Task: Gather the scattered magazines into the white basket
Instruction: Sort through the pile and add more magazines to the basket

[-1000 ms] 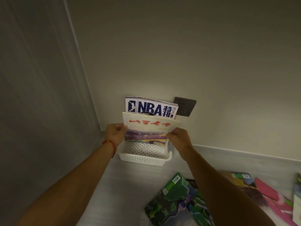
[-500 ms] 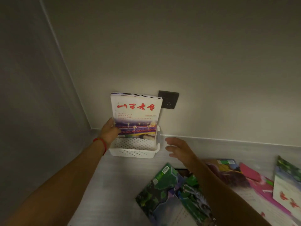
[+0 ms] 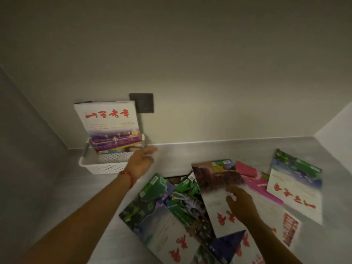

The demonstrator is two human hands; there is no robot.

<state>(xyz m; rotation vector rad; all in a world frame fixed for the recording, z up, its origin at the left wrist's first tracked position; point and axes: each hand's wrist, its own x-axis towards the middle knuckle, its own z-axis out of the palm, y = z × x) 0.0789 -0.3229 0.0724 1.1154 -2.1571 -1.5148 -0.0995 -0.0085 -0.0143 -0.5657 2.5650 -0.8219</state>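
While one magazine point(image 3: 112, 128) stood upright in the white basket point(image 3: 106, 165), more lay scattered.
Left hand point(image 3: 140, 161) hovered open and empty; right hand point(image 3: 241, 203), fingers spread, rested on a brown-covered magazine point(image 3: 215, 180).

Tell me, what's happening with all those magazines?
A person is tidying magazines into the white basket in the corner. One magazine with red writing stands upright in it. The left hand is open and empty beside the basket. The right hand reaches onto a brown-topped magazine in the pile lying on the counter.
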